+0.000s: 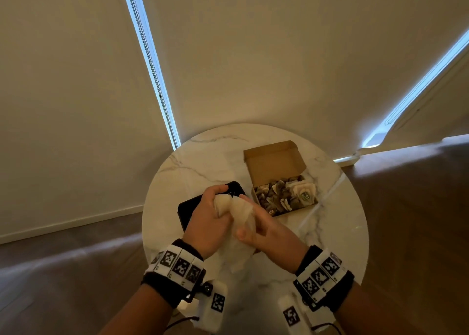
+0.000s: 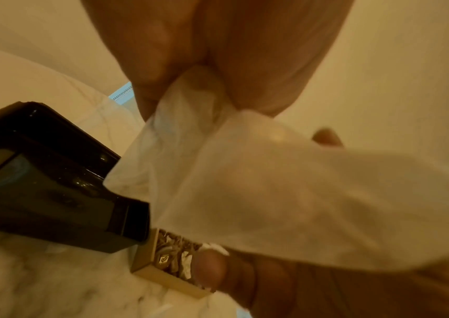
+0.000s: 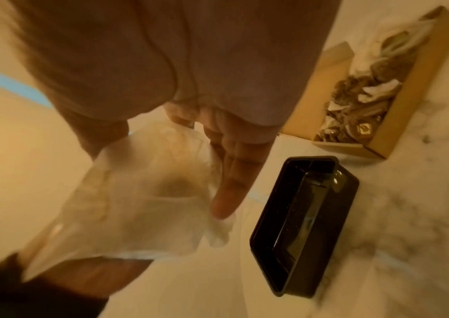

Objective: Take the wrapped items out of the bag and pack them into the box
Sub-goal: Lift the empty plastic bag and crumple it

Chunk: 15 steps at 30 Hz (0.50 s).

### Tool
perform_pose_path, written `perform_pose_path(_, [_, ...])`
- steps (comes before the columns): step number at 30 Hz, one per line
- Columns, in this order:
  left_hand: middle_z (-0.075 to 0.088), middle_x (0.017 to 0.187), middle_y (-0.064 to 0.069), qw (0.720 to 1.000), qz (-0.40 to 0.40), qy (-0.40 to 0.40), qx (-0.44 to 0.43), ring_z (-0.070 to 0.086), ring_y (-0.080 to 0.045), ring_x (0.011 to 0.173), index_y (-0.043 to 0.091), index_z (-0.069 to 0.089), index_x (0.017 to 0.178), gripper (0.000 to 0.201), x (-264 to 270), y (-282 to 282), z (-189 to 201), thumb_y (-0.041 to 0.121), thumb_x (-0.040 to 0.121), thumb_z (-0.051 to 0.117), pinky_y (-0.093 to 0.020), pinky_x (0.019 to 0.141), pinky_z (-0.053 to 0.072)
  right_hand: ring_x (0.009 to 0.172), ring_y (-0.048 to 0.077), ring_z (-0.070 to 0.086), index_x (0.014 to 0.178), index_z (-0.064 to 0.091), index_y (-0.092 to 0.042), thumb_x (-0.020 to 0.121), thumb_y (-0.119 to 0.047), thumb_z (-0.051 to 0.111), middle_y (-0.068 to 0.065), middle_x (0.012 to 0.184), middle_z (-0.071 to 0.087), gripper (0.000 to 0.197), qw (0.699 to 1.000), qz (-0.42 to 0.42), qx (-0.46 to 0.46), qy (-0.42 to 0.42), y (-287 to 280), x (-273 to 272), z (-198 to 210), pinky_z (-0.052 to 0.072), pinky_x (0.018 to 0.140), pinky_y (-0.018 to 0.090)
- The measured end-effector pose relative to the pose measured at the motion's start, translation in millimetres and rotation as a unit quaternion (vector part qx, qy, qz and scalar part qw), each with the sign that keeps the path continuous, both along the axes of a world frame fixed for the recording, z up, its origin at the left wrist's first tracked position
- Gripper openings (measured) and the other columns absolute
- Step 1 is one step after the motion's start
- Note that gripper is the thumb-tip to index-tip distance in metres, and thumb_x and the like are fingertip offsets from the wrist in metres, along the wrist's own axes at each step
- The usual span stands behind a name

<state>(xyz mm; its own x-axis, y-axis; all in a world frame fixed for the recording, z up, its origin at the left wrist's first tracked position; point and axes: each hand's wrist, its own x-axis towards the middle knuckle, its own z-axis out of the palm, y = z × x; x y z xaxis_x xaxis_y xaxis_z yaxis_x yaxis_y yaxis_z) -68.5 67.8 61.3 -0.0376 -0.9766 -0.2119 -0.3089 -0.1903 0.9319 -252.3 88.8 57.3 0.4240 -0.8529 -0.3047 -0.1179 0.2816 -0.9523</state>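
Both hands hold a thin, translucent white plastic bag (image 1: 241, 223) above the round marble table (image 1: 203, 157). My left hand (image 1: 208, 218) grips the bunched top of the bag (image 2: 190, 101). My right hand (image 1: 264, 230) is wrapped round the bag (image 3: 141, 193) lower down, thumb on top. The bag looks limp; I cannot tell what is inside. The cardboard box (image 1: 276, 162) stands open at the right, its lid tipped back, and holds several brown and white wrapped items (image 1: 286, 195), also seen in the left wrist view (image 2: 174, 253) and right wrist view (image 3: 367, 96).
A black plastic tray (image 1: 187, 207) lies on the table under my left hand, next to the box (image 2: 163, 277), and looks empty (image 3: 307, 215). Walls and a chain-pull blind (image 1: 149, 63) stand behind the table; wooden floor surrounds it.
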Motion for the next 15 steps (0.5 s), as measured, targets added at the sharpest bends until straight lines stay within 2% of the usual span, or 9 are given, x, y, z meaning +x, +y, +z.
perform_pose_path(1, [0.071, 0.109, 0.003, 1.000, 0.008, -0.001, 0.001, 0.071, -0.009, 0.093, 0.036, 0.049, 0.131, 0.053, -5, 1, -2, 0.006, 0.091, 0.068, -0.037, 0.084, 0.062, 0.134, 0.010, 0.056, 0.160, 0.021, -0.039, 0.090, -0.044, 0.076, -0.011, 0.148, 0.055, 0.089, 1.000, 0.006, -0.016, 0.012, 1, 2, -1, 0.051, 0.107, 0.046])
perform_pose_path(3, [0.071, 0.107, -0.003, 0.999, 0.032, 0.020, 0.008, 0.072, -0.014, 0.091, 0.032, 0.049, 0.128, 0.047, -15, 5, -5, 0.003, 0.094, 0.062, -0.041, 0.080, 0.063, 0.136, 0.010, 0.054, 0.162, 0.015, -0.034, 0.092, -0.036, 0.076, -0.009, 0.150, 0.053, 0.093, 1.000, 0.004, -0.029, 0.008, 2, 1, -2, 0.049, 0.110, 0.046])
perform_pose_path(5, [0.068, 0.114, -0.006, 0.995, 0.055, 0.076, 0.032, 0.072, -0.017, 0.097, 0.027, 0.048, 0.133, 0.040, -24, 9, -3, 0.006, 0.100, 0.055, -0.038, 0.081, 0.063, 0.137, 0.009, 0.052, 0.162, 0.015, -0.032, 0.093, -0.030, 0.075, -0.008, 0.152, 0.052, 0.091, 0.999, 0.008, -0.039, 0.009, -1, -3, 0, 0.047, 0.112, 0.041])
perform_pose_path(6, [0.066, 0.118, -0.005, 0.992, 0.057, 0.102, 0.047, 0.070, -0.017, 0.102, 0.027, 0.046, 0.136, 0.036, -29, 11, 2, 0.012, 0.104, 0.053, -0.035, 0.083, 0.062, 0.137, 0.008, 0.052, 0.161, 0.017, -0.033, 0.093, -0.029, 0.075, -0.009, 0.151, 0.052, 0.090, 0.999, 0.013, -0.048, 0.015, -4, -7, 1, 0.048, 0.112, 0.040])
perform_pose_path(8, [0.062, 0.127, 0.002, 0.988, 0.050, 0.129, 0.067, 0.065, -0.011, 0.111, 0.033, 0.041, 0.142, 0.036, -36, 13, 12, 0.035, 0.107, 0.050, -0.028, 0.089, 0.058, 0.134, 0.006, 0.054, 0.160, 0.022, -0.034, 0.092, -0.028, 0.076, -0.012, 0.149, 0.054, 0.087, 0.997, 0.015, -0.070, 0.038, -9, -12, 1, 0.049, 0.110, 0.038])
perform_pose_path(11, [0.053, 0.136, 0.015, 0.986, -0.007, 0.153, 0.059, 0.057, 0.009, 0.116, 0.035, 0.027, 0.155, 0.068, -47, 12, 26, 0.061, 0.095, 0.046, -0.010, 0.090, 0.051, 0.130, 0.004, 0.057, 0.157, 0.033, -0.032, 0.090, -0.026, 0.077, -0.012, 0.144, 0.058, 0.080, 0.992, -0.033, -0.110, 0.061, -20, -19, 4, 0.051, 0.108, 0.037])
perform_pose_path(13, [0.048, 0.144, 0.018, 0.985, -0.039, 0.166, 0.032, 0.049, 0.021, 0.120, 0.031, 0.024, 0.159, 0.080, -56, 11, 34, 0.060, 0.089, 0.050, -0.002, 0.093, 0.044, 0.126, 0.004, 0.060, 0.153, 0.043, -0.028, 0.091, -0.028, 0.076, -0.011, 0.138, 0.063, 0.070, 0.986, -0.081, -0.136, 0.057, -31, -27, 9, 0.052, 0.107, 0.036])
perform_pose_path(15, [0.050, 0.145, 0.018, 0.986, -0.027, 0.166, 0.002, 0.049, 0.020, 0.123, 0.029, 0.032, 0.157, 0.075, -63, 9, 41, 0.051, 0.089, 0.056, -0.002, 0.094, 0.043, 0.123, 0.000, 0.061, 0.149, 0.048, -0.026, 0.093, -0.024, 0.074, -0.013, 0.133, 0.065, 0.062, 0.981, -0.106, -0.151, 0.063, -44, -40, 17, 0.052, 0.105, 0.032])
